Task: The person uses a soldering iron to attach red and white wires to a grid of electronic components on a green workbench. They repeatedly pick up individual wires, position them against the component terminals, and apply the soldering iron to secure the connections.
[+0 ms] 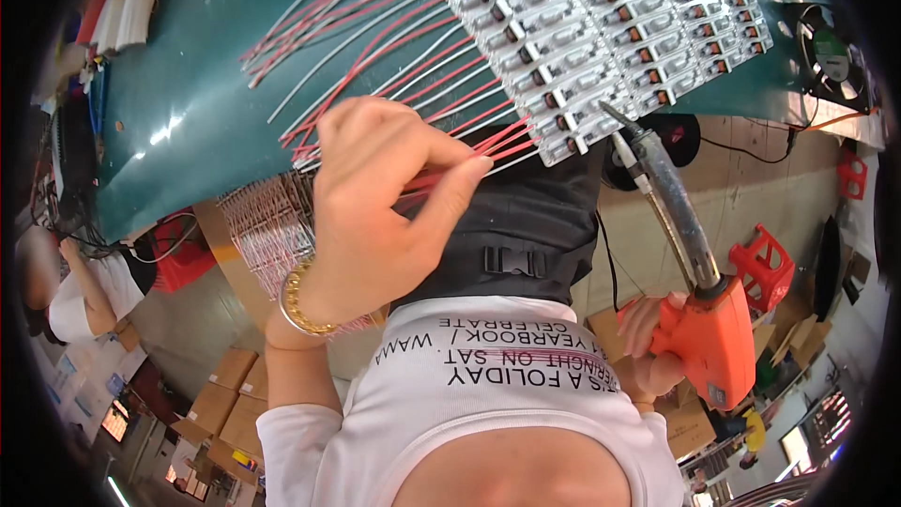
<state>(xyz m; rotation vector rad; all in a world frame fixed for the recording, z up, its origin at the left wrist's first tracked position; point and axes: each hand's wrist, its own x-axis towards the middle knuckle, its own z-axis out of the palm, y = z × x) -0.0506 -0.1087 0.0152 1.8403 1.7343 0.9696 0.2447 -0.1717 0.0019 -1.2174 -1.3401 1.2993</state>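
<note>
My left hand [375,192], with a gold bracelet at the wrist, pinches a few red wires [502,139] between thumb and fingertips beside the panel's near corner. More red and white wires [375,42] fan out leftward from the panel's edge. The panel [601,23] is a grid of silvery modules with small brown-orange parts. My right hand [652,338] is wrapped round the handle of an orange soldering gun [718,343]. Its dark tip and thin feed tube reach the panel's near edge; whether the tip touches it, I cannot tell.
The panel lies on a green tabletop [197,122]. A small fan [831,56] stands at the far right. Bundled wires [267,225] hang below the table's near edge. A red stool [762,268] and cardboard boxes [225,394] are on the floor. Another person [89,296] sits at far left.
</note>
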